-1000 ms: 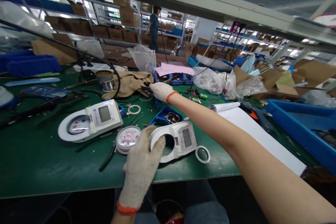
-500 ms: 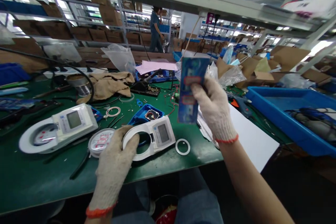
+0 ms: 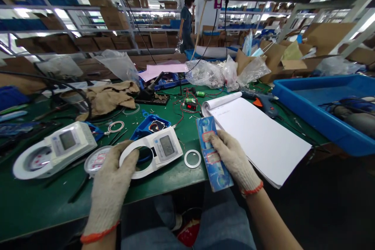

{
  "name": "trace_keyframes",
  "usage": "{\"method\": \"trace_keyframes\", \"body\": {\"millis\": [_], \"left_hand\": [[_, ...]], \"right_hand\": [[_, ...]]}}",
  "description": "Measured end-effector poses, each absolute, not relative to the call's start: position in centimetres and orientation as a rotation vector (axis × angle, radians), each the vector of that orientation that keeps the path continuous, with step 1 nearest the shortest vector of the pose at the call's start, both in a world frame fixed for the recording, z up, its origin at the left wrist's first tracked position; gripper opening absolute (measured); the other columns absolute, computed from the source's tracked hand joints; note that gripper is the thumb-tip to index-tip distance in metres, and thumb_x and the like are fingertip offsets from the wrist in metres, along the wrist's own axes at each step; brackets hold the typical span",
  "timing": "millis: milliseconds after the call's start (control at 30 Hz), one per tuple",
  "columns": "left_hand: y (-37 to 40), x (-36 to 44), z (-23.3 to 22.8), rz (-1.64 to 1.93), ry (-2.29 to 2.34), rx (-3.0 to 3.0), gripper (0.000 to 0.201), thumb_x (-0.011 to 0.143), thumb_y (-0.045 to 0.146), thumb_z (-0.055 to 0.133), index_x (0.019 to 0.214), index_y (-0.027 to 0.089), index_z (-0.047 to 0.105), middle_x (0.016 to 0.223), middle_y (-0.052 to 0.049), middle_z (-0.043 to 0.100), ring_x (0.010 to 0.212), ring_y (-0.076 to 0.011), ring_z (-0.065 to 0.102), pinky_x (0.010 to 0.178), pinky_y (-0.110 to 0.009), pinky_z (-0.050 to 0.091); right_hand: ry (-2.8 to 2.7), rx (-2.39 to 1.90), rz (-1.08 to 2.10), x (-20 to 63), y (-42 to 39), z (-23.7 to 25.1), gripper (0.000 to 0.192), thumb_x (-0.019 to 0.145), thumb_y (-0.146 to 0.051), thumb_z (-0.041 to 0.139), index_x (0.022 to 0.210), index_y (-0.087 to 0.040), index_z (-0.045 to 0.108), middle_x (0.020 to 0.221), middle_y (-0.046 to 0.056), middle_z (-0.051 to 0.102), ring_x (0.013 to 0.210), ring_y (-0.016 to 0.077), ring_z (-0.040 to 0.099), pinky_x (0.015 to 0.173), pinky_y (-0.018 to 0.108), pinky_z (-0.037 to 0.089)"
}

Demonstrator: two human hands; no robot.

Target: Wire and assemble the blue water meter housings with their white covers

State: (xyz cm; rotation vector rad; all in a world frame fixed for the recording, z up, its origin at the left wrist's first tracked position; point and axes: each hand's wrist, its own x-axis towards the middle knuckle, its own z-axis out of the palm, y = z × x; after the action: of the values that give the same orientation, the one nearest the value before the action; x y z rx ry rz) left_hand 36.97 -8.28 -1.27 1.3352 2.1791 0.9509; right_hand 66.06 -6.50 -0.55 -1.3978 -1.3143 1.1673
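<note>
A green workbench (image 3: 35, 203) fills the near and middle ground, crowded with parts. At the far right sits a big blue bin (image 3: 316, 113), and left of it a white paper pad (image 3: 258, 136) lies open with its top sheet rolled back.

On the left of the bench rests a complete white meter (image 3: 49, 150) with a round dial and a small screen. Nearer the middle lies a white meter housing (image 3: 152, 151) — its round opening has no dial in it, and its screen end points right. The left hand (image 3: 109, 187), in a knit glove with an orange cuff, rests on the near left rim of this housing, fingers curled over the ring and pressing it to the bench; it grips the rim rather than lifting it. Just left of the hand lies a loose round dial (image 3: 95, 160), touching or nearly touching the housing.

The right hand (image 3: 233, 160), gloved the same way, is closed around a long blue card (image 3: 212, 156) printed with red-outlined boxes — thumb on its face, fingers behind. The card tilts over the bench's near edge, between the housing and the pad.

A small white ring (image 3: 192, 159) lies flat between the housing and the card, apart from both.
</note>
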Motion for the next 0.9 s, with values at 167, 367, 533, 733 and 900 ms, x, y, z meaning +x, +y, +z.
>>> {"method": "trace_keyframes", "body": {"millis": [167,367,533,733,900], "left_hand": [[-8.3,37.0,-1.3,0.924,2.222,1.312,0.046,0.088,0.059,0.051,0.125,0.033,0.061,0.097,-0.001,0.072,0.081,-0.0233,0.068,0.08,-0.039,0.049],[-8.5,37.0,-1.6,0.958,2.227,1.308,0.043,0.088,0.06,0.052,0.124,0.037,0.061,0.094,0.001,0.071,0.085,-0.0233,0.068,0.082,-0.04,0.047],[-8.4,36.8,-2.0,0.971,2.229,1.336,0.042,0.088,0.058,0.053,0.124,0.039,0.061,0.104,0.001,0.071,0.092,-0.0237,0.068,0.086,-0.04,0.047],[-8.3,36.6,-1.9,0.947,2.23,1.439,0.043,0.09,0.055,0.05,0.125,0.033,0.061,0.109,-0.001,0.07,0.098,-0.0246,0.065,0.089,-0.04,0.045],[-8.3,37.0,-1.5,0.95,2.234,1.412,0.042,0.089,0.056,0.05,0.123,0.033,0.061,0.098,0.001,0.071,0.09,-0.0222,0.065,0.083,-0.036,0.046]], "right_hand": [[-1.351,-1.42,1.12,66.3,-6.6,-1.0,0.034,0.096,-0.051,0.055,0.097,-0.019,0.064,0.078,-0.002,0.06,0.069,0.0134,0.057,0.058,0.022,0.047],[-1.365,-1.412,1.115,65.8,-6.8,-0.8,0.031,0.097,-0.049,0.053,0.095,-0.019,0.063,0.078,-0.002,0.06,0.067,0.0134,0.059,0.056,0.021,0.049],[-1.321,-1.384,1.178,64.9,-7.0,-0.5,0.029,0.097,-0.048,0.053,0.099,-0.021,0.062,0.078,-0.002,0.06,0.062,0.0131,0.062,0.053,0.022,0.052],[-1.318,-1.424,1.174,64.3,-6.9,-0.5,0.032,0.097,-0.052,0.052,0.1,-0.022,0.062,0.083,-0.001,0.066,0.058,0.0145,0.066,0.05,0.023,0.052],[-1.522,-1.696,0.864,62.4,-5.9,0.0,0.039,0.1,-0.057,0.04,0.107,-0.024,0.06,0.084,0.003,0.071,0.068,0.0194,0.07,0.064,0.029,0.054]]}}
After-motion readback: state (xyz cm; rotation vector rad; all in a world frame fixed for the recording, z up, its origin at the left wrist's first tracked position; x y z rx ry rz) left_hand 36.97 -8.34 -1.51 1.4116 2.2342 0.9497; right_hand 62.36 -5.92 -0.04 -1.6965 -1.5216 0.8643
